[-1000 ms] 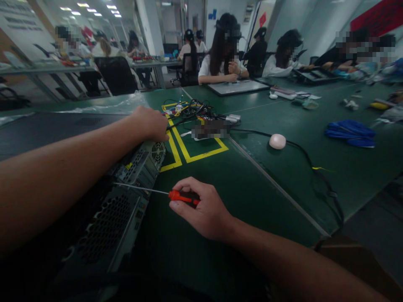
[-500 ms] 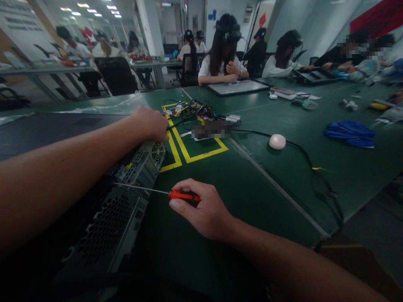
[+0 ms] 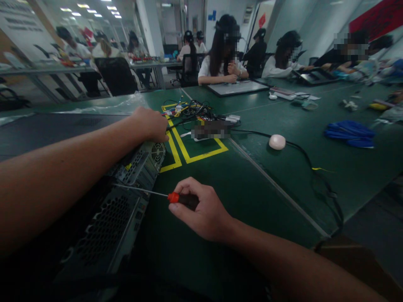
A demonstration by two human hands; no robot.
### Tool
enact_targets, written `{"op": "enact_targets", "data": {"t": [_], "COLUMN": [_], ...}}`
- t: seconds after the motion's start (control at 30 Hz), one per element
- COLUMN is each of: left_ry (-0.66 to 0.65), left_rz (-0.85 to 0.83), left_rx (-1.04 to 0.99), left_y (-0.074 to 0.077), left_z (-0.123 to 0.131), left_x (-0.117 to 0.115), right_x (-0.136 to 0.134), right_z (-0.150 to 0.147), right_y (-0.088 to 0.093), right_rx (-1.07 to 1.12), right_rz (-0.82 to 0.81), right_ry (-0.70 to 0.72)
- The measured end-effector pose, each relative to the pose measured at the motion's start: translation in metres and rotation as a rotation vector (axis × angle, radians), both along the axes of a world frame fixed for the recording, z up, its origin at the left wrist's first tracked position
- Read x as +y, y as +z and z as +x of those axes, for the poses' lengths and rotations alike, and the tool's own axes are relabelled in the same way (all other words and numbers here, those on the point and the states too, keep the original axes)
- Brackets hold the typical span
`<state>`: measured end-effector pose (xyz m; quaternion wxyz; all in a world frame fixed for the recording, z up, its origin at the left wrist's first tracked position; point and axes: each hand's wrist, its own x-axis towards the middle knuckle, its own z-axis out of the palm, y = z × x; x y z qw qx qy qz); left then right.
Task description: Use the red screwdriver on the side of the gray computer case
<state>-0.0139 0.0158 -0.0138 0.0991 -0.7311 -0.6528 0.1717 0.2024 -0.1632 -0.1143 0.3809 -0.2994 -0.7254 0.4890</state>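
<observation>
My right hand point(image 3: 201, 209) is closed around the red and black handle of a screwdriver point(image 3: 174, 197). Its long thin shaft points left, and the tip reaches the back of a dark desktop computer case point(image 3: 138, 201), near a slot edge beside the honeycomb vents. Whether the tip sits on a screw is too small to make out. Across the case stretches my left arm, and my left hand point(image 3: 153, 124) grips the case's far corner above the round fan grille point(image 3: 158, 152). The fingers bend downward there, their tips partly hidden.
Beyond the case lie tangled cables point(image 3: 200, 111) by yellow tape marks point(image 3: 204, 157) on the green table point(image 3: 252, 218). A pinkish-white rounded object point(image 3: 277, 141) rests beside a black cord. Blue folded cloth point(image 3: 349, 133) lies to the right. Several people sit working further back.
The screwdriver handle has turned in my right fingers, showing more black now. My right hand has shifted very slightly; my left hand stays in place.
</observation>
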Motion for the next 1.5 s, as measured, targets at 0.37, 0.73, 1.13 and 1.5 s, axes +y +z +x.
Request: {"op": "enact_targets", "data": {"t": [0.37,0.73,1.13,1.5], "left_ry": [-0.017,0.012,0.013,-0.009], "left_rz": [-0.024,-0.028,-0.009,-0.024], "left_rx": [0.096,0.083,0.059,0.083], "left_y": [0.008,0.006,0.005,0.007], "left_z": [0.008,0.008,0.008,0.008], "left_x": [-0.010,-0.010,-0.007,-0.008], "right_x": [0.000,0.001,0.001,0.001], "right_z": [0.001,0.000,0.001,0.001], "right_y": [0.000,-0.001,-0.001,-0.003], "right_rx": [0.015,0.018,0.002,0.027], "right_rz": [-0.003,0.003,-0.017,-0.005], "right_ry": [-0.002,0.006,0.006,0.008]}}
